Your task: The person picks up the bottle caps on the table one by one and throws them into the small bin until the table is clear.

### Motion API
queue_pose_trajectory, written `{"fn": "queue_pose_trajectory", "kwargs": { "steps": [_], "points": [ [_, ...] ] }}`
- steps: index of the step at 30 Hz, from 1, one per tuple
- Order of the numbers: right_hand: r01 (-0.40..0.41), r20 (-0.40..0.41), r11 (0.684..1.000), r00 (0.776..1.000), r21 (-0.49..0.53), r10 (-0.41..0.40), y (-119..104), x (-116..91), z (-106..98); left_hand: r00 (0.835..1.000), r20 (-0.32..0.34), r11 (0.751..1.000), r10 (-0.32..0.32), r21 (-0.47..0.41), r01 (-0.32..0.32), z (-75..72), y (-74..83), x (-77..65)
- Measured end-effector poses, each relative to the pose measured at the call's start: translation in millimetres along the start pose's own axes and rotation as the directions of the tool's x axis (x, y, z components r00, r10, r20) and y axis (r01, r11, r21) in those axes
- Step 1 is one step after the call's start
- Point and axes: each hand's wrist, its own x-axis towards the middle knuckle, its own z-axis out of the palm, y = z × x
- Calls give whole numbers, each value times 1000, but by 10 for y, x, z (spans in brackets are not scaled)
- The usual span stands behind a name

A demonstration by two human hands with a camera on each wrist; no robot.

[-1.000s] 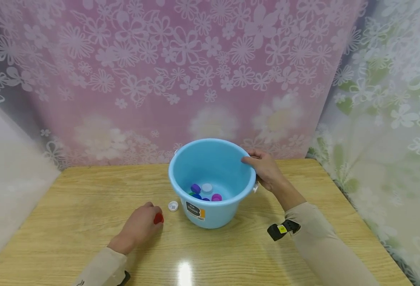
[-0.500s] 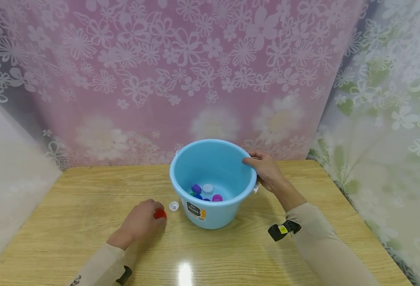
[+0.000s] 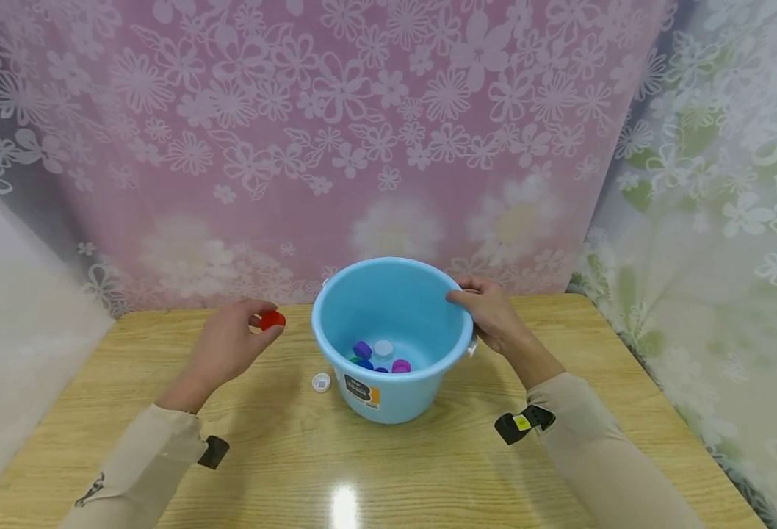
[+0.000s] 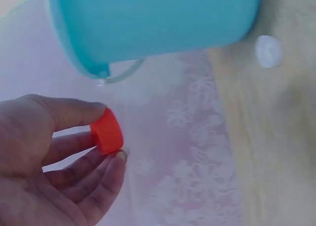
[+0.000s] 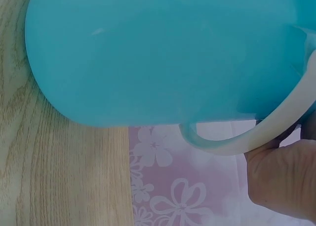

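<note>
A red bottle cap is pinched between the thumb and fingers of my left hand, raised over the table to the left of the bucket. The left wrist view shows the red cap at the fingertips, apart from the bucket wall. My right hand grips the rim of the light blue bucket on its right side, thumb inside. Inside the bucket lie several caps, among them a purple cap, a pale cap and a magenta cap.
A white cap lies on the wooden table, just left of the bucket's base. A white handle hangs along the bucket's side in the right wrist view. Behind the table hangs a pink floral curtain.
My left hand has lifted the red cap off the table area near the white cap and moved it up and back to the left. My right hand stays on the rim.
</note>
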Motion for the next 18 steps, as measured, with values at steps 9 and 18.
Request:
{"fn": "queue_pose_trajectory", "kwargs": {
  "steps": [9, 18],
  "points": [
    [5, 1, 1000, 1000, -12, -5, 0, 0, 1, 993, -81, 996, 80, 42, -77, -263, 381, 296],
    [-2, -12, 1000, 1000, -10, 1, -7, -9, 8, 990, 42, 990, 131, 49, -133, -254, 818, 507]
  ]
}}
